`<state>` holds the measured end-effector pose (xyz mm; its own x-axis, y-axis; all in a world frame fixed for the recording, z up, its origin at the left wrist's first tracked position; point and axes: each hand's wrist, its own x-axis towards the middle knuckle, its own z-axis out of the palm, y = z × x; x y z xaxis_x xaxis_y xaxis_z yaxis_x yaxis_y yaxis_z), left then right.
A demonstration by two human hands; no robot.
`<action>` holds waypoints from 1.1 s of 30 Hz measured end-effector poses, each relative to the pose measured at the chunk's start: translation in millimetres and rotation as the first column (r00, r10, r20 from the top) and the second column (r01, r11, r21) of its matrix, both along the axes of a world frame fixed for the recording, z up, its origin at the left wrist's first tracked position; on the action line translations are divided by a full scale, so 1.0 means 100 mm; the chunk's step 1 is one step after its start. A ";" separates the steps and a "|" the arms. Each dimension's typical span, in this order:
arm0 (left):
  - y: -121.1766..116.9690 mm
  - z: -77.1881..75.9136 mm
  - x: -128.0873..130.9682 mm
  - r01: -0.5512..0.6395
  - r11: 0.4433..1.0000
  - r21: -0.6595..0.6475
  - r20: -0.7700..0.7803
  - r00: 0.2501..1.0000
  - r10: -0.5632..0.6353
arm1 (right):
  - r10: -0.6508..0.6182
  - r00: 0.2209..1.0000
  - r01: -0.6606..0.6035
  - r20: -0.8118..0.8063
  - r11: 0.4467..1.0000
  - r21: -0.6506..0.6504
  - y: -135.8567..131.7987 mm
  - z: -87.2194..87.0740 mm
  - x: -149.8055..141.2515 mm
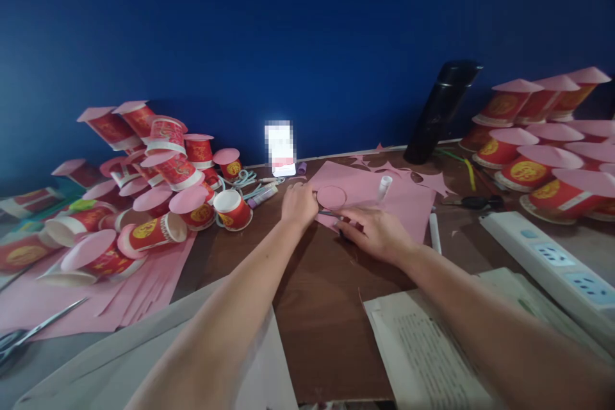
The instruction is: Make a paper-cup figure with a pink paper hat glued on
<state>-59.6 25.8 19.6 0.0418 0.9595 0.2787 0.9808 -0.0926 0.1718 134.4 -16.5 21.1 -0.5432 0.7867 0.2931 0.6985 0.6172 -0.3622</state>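
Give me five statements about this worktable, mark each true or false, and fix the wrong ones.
1. The right hand holds scissors. True.
2. The left hand is at the right edge of the pink paper disc. False: it is at the left edge.
3. The black bottle is left of the lit screen. False: it is to the right.
4. A white power strip lies on the right side. True.
5. The wall behind the table is pink. False: it is blue.
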 end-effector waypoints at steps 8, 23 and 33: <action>0.17 0.15 0.27 -0.171 0.941 -0.291 0.078 0.976 0.202 | 0.029 0.989 -0.030 0.145 1.000 0.004 0.03 -0.01 0.04; 0.27 0.06 0.03 -0.159 0.922 -0.354 0.270 0.926 0.264 | 0.012 0.990 -0.019 0.137 0.999 0.045 0.01 -0.01 0.02; 0.33 0.17 0.28 -0.121 0.894 -0.431 0.143 0.969 0.200 | -0.021 0.988 0.019 0.151 1.000 0.013 -0.02 0.03 0.00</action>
<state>-31.1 58.4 36.2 -0.1352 0.9779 -0.1596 0.9249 0.1824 0.3336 134.5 -18.5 23.9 -0.5662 0.7949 0.2180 0.7568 0.6061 -0.2446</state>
